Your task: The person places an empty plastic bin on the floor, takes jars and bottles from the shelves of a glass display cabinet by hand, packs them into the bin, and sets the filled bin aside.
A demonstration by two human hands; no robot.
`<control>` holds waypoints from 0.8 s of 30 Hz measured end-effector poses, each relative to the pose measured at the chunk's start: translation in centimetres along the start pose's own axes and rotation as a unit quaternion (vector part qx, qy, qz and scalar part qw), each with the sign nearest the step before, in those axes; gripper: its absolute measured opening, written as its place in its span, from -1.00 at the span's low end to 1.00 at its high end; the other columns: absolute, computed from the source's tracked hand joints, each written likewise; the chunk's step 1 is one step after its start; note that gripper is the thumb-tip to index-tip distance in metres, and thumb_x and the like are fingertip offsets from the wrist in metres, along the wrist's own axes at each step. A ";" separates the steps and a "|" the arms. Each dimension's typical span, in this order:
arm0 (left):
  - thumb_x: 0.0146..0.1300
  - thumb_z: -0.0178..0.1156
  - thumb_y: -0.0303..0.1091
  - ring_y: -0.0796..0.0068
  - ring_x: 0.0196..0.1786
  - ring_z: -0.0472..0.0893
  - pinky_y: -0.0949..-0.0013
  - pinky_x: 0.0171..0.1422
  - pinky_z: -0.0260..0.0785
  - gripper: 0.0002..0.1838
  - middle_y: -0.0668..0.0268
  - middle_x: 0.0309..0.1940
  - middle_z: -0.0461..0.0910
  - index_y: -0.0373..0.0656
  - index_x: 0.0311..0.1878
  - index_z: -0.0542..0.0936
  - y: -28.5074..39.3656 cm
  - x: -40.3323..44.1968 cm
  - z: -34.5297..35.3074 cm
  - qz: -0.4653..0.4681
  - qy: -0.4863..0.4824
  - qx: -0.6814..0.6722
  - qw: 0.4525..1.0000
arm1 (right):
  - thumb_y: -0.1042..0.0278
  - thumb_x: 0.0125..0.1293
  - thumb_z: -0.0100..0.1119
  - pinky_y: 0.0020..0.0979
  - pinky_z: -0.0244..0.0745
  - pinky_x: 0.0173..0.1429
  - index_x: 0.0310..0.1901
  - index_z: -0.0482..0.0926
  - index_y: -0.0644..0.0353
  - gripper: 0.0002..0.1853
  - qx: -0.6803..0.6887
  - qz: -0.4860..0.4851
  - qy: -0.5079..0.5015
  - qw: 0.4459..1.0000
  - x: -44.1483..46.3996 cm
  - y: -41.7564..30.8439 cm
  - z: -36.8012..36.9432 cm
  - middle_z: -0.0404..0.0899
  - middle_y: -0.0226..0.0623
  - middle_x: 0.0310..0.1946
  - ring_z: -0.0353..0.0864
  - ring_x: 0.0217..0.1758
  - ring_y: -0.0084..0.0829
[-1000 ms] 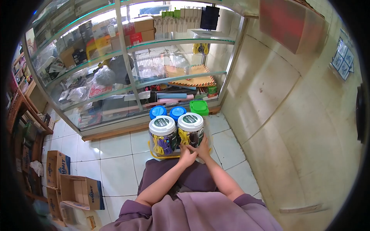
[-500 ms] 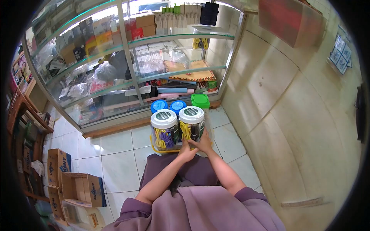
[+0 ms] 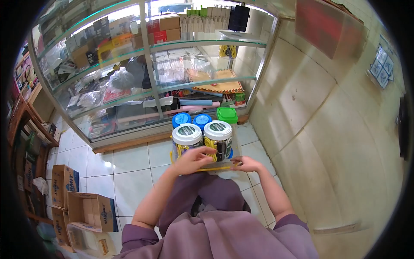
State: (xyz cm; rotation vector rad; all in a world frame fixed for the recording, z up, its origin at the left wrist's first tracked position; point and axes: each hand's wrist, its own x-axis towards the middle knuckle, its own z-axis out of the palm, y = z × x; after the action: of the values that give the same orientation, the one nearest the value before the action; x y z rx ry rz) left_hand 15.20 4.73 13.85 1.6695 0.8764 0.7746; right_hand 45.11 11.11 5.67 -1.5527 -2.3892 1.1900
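Two clear jars with white lids, the left jar [image 3: 186, 134] and the right jar [image 3: 217, 131], stand side by side with coiled yellow and dark cables inside. They sit in a clear plastic box [image 3: 224, 165] with a yellow handle along its front. My left hand [image 3: 195, 160] reaches across the front of the jars, fingers stretched out and holding nothing. At the box's front right corner, my right hand [image 3: 248, 164] has its fingers curled on the rim. Behind stand two blue-lidded jars [image 3: 202, 120] and a green-lidded container [image 3: 227, 114].
A glass display cabinet [image 3: 148, 93] full of boxes and packets rises behind the jars. To the right is a wall [image 3: 297, 125]. Open cardboard boxes [image 3: 88, 211] stand on the tiled floor [image 3: 129, 175] at left, beside a wooden shelf [image 3: 30, 159].
My hands have moved apart from the right jar's base: the left up and leftward before the jars, the right rightward to the box's corner. The view has shifted slightly.
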 end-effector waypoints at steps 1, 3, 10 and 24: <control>0.36 0.09 -0.29 0.55 0.02 0.53 0.44 0.09 0.37 -0.66 0.31 -0.01 0.56 -0.20 0.14 0.48 0.0 0.2 -1.7 -0.031 0.027 0.009 0.999 | 0.03 0.16 0.31 -0.31 0.41 0.17 0.21 0.39 0.27 -0.33 0.004 0.010 -0.071 0.997 -0.2 0.2 -1.6 0.53 -0.09 0.05 0.54 0.09 -0.20; 0.29 0.15 -0.32 0.52 -0.05 0.56 0.40 0.04 0.38 -0.68 0.34 -0.10 0.61 -0.11 0.09 0.53 -0.4 1.0 -5.1 0.063 0.185 0.060 0.979 | 0.05 0.18 0.29 -0.35 0.43 0.14 0.18 0.42 0.26 -0.39 0.072 0.015 0.011 0.997 -0.5 0.7 -4.0 0.57 -0.13 0.00 0.56 0.04 -0.27; 0.10 0.29 -0.02 0.07 0.48 0.01 0.12 0.50 -0.14 -0.08 0.03 0.41 0.06 -0.16 0.43 0.07 -10.1 3.7 -13.2 -0.146 0.358 -0.065 0.920 | 0.01 0.24 0.21 -0.18 0.37 0.23 0.29 0.24 0.24 -0.30 0.201 0.010 0.303 0.932 8.9 5.7 -7.3 0.30 0.05 0.24 0.40 0.25 -0.14; -0.23 0.52 0.11 -0.14 0.41 0.11 -0.10 0.17 0.37 0.47 -0.24 0.41 -0.11 0.02 0.45 -0.47 -11.1 5.6 -14.8 -0.399 0.159 -0.172 0.887 | 0.00 0.15 0.31 -0.14 0.25 0.35 0.47 -0.35 -0.02 0.10 0.119 0.009 0.084 0.989 15.2 2.1 -9.8 -0.01 0.06 0.42 0.08 0.45 -0.07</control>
State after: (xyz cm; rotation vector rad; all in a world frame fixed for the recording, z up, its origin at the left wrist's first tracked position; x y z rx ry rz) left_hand 3.90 18.85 7.10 0.7505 1.4291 0.5706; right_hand 43.42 29.26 6.00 -1.5333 -2.0505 1.2407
